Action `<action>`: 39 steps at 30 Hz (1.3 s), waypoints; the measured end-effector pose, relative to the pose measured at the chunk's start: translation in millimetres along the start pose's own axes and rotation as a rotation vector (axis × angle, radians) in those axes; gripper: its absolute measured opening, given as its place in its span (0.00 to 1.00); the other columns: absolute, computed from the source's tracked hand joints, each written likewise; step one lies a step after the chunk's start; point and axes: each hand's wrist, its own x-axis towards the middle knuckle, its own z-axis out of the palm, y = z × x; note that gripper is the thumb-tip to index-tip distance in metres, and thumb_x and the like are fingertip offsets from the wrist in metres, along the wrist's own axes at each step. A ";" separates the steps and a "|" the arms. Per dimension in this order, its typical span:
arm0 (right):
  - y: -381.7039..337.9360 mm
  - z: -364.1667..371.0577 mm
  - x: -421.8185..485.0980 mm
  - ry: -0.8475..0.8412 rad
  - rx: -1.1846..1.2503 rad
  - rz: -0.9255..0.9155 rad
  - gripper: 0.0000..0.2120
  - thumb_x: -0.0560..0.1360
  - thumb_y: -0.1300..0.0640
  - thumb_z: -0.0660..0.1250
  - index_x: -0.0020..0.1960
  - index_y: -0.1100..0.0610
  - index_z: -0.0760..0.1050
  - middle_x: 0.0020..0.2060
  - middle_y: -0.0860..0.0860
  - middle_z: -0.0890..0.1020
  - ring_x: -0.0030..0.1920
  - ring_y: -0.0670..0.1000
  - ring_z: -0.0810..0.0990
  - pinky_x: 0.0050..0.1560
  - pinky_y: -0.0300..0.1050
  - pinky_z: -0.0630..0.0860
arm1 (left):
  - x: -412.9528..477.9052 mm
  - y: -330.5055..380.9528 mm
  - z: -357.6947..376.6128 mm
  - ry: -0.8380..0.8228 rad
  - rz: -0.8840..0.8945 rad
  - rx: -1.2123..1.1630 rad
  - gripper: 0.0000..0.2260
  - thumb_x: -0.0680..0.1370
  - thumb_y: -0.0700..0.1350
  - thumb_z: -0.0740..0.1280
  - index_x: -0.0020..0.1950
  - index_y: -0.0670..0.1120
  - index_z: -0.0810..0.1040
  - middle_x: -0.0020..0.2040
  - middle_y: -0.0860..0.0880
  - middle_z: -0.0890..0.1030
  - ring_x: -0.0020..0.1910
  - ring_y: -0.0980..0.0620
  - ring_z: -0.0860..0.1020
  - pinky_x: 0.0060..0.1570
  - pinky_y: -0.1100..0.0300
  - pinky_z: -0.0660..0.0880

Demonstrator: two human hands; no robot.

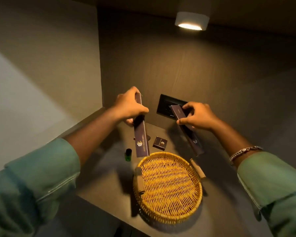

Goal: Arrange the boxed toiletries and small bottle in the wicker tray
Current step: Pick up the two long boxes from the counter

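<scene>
A round wicker tray (167, 214) with two wooden handles lies on the dark shelf, nothing inside it. My left hand (129, 105) grips a long dark purple box (141, 139) by its upper end, holding it steeply tilted above the tray's far left rim. My right hand (197, 117) holds a second long purple box (191, 137), slanting down toward the tray's far right rim. A small square purple box (159, 143) rests on the shelf behind the tray. A small green bottle (128, 155) with a black cap stands left of the tray.
A black wall socket plate (164, 105) is on the back wall behind my hands. A round lamp (191, 21) shines from above. Walls close the shelf at the left and back. The shelf's front edge (109, 211) runs just below the tray.
</scene>
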 end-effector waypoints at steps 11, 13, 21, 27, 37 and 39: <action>-7.6 57.5 -46.9 -0.313 -0.112 0.044 0.40 0.67 0.54 0.79 0.74 0.51 0.65 0.70 0.57 0.70 0.63 0.60 0.76 0.49 0.51 0.84 | -56.3 -41.7 89.0 -0.179 -0.198 0.389 0.28 0.66 0.50 0.78 0.61 0.51 0.69 0.52 0.47 0.76 0.50 0.46 0.77 0.49 0.47 0.80; -8.6 59.6 -47.8 -0.357 -0.194 0.000 0.35 0.67 0.54 0.79 0.71 0.54 0.69 0.66 0.56 0.75 0.62 0.58 0.77 0.49 0.46 0.81 | -59.3 -46.6 91.4 -0.173 -0.212 0.425 0.28 0.66 0.52 0.78 0.61 0.50 0.70 0.53 0.47 0.77 0.50 0.46 0.77 0.50 0.46 0.80; -12.6 65.8 -34.5 -0.544 -0.298 0.027 0.34 0.67 0.55 0.79 0.70 0.53 0.71 0.59 0.55 0.78 0.50 0.54 0.81 0.39 0.43 0.82 | -65.1 -51.8 99.7 -0.194 -0.206 0.553 0.30 0.68 0.58 0.75 0.66 0.50 0.69 0.58 0.46 0.78 0.57 0.45 0.76 0.57 0.43 0.74; -8.0 70.7 -29.9 -0.559 -0.351 -0.038 0.36 0.65 0.51 0.80 0.70 0.53 0.71 0.63 0.54 0.78 0.59 0.56 0.78 0.54 0.48 0.78 | -62.5 -52.7 99.3 -0.231 -0.182 0.639 0.35 0.68 0.61 0.74 0.69 0.50 0.67 0.63 0.46 0.77 0.63 0.43 0.74 0.61 0.43 0.69; 3.3 64.0 -36.1 -0.518 -0.278 -0.011 0.35 0.67 0.48 0.78 0.70 0.54 0.71 0.61 0.54 0.79 0.58 0.55 0.79 0.58 0.51 0.80 | -39.4 -44.5 84.8 -0.381 -0.157 0.738 0.32 0.66 0.63 0.75 0.62 0.49 0.71 0.57 0.48 0.78 0.55 0.47 0.75 0.58 0.45 0.74; 4.3 63.5 -37.3 -0.501 -0.261 0.017 0.36 0.67 0.46 0.78 0.70 0.54 0.70 0.61 0.54 0.79 0.58 0.54 0.79 0.57 0.51 0.80 | -31.9 -42.7 81.5 -0.383 -0.142 0.701 0.31 0.66 0.65 0.74 0.61 0.49 0.72 0.55 0.48 0.77 0.54 0.47 0.75 0.57 0.44 0.75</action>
